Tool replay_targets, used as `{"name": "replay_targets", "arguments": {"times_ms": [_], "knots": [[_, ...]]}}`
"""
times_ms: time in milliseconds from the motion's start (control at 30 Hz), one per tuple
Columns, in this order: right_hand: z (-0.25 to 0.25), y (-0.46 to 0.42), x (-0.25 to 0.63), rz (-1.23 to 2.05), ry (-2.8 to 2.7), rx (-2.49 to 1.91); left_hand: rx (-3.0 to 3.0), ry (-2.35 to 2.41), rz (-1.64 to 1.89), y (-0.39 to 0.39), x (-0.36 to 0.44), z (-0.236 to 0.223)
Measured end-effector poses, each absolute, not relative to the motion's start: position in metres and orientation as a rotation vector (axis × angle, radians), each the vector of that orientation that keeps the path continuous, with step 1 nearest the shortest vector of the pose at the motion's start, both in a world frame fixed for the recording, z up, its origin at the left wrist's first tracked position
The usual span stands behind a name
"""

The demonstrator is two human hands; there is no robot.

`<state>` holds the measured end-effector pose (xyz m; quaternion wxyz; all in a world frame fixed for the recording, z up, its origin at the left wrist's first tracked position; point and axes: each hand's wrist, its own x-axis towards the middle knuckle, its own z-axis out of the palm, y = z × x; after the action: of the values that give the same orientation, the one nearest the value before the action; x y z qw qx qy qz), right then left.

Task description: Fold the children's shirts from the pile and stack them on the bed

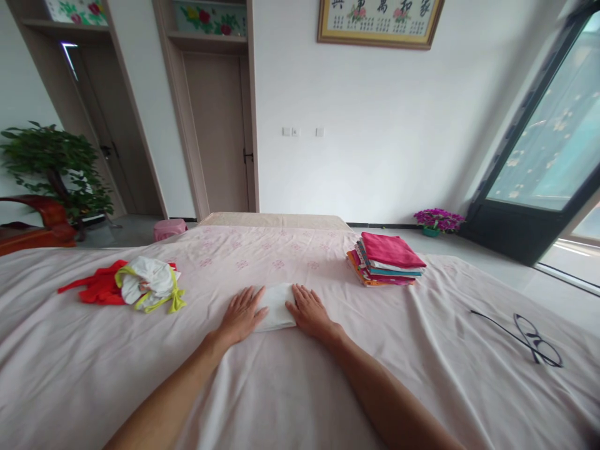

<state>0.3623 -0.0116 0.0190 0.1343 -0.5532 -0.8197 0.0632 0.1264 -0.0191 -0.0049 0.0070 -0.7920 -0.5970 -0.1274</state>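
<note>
A white folded cloth (pixel 276 306) lies flat on the pale pink sheet (pixel 262 381), straight in front of me. On its left side rests my left hand (pixel 242 314), palm down with the fingers stretched out. My right hand (pixel 309 310) presses flat on the cloth's right side, fingers also extended. To the right stands a stack of folded cloths (pixel 387 259) with a crimson one on top. A crumpled heap of cloth, a red piece (pixel 100 284) and a white piece with yellow-green edging (pixel 149 282), sits on the left.
A pair of black-framed glasses (pixel 534 340) lies at the right. Beyond the sheet are a pink stool-like object (pixel 169 229) and a pot of purple flowers (pixel 438 220) on the floor. A leafy plant (pixel 51 165) and a wooden chair arm (pixel 42 215) are far left.
</note>
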Motion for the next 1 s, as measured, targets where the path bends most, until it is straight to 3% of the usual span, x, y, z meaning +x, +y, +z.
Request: {"name": "replay_targets", "arguments": {"times_ms": [200, 500, 700, 867, 1000], "knots": [[0.042, -0.009, 0.365, 0.182, -2.207, -1.908, -2.400, -1.794, -0.578, -0.036, 0.077, -0.024], [0.049, 0.004, 0.332, 0.482, -2.077, -2.000, -2.405, -1.849, -0.738, -0.037, 0.068, -0.022], [0.044, 0.004, 0.320, 0.528, -1.911, -1.879, -2.422, -1.884, -0.804, -0.037, 0.067, -0.021], [0.041, 0.006, 0.330, 0.843, -1.606, -1.557, -2.421, -1.873, -0.816, -0.036, 0.067, -0.023], [0.066, 0.013, 0.367, 0.993, -1.496, -1.435, -2.407, -1.852, -0.781, -0.036, 0.068, -0.024]]}}
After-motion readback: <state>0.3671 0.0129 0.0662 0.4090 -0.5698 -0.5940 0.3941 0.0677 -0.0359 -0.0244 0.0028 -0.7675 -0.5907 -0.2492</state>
